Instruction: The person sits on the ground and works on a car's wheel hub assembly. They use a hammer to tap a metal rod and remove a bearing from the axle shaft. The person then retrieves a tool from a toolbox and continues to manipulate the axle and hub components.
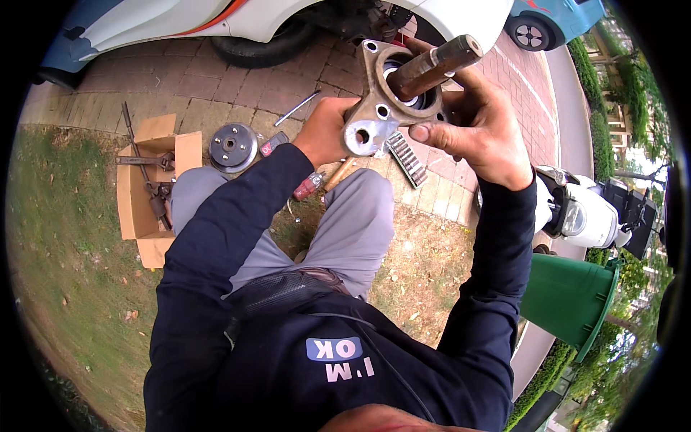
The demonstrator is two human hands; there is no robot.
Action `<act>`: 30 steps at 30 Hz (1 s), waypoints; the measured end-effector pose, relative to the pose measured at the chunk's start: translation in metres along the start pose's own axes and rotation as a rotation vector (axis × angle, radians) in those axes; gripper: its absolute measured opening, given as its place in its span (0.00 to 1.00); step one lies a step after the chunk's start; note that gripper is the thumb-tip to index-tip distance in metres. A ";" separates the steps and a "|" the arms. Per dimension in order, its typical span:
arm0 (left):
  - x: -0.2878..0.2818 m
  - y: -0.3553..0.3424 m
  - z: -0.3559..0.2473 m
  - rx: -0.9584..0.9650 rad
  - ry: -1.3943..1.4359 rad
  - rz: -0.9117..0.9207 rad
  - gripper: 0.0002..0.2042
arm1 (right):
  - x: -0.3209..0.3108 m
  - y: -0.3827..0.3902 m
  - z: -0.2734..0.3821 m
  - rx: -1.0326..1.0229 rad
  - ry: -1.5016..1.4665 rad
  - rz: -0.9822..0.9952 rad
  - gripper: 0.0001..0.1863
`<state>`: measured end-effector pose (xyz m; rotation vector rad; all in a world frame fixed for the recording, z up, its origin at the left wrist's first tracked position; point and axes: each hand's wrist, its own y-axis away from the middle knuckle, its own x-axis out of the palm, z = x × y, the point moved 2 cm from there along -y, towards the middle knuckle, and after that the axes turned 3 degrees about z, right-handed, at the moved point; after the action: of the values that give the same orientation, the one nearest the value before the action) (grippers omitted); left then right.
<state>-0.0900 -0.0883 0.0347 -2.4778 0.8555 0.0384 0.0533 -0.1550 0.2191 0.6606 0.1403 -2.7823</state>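
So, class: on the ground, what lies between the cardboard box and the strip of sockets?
In the head view, between the cardboard box and the socket strip lie a round metal drum, then red-handled tools near the person's knees.

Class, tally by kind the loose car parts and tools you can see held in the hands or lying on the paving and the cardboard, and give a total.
Flanged hub with shaft, held in both hands: 1
Round drum-like disc: 1
Socket rail: 1
Thin metal rod: 1
Long wrenches on the cardboard: 2
Red-handled tool: 1
Total: 7
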 end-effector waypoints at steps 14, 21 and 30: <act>-0.009 0.011 0.017 -0.297 0.673 0.165 0.13 | 0.013 0.012 0.000 -0.146 0.298 -0.055 0.45; -0.012 0.016 0.012 -0.371 0.594 0.175 0.12 | 0.014 0.011 -0.004 -0.195 0.388 -0.075 0.49; -0.025 0.024 0.003 -0.130 -0.052 0.057 0.10 | 0.007 0.021 0.006 -0.185 0.314 -0.075 0.54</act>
<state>-0.1231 -0.0889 0.0262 -2.5598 0.9277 0.1823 0.0506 -0.1784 0.2208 1.0557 0.4879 -2.6708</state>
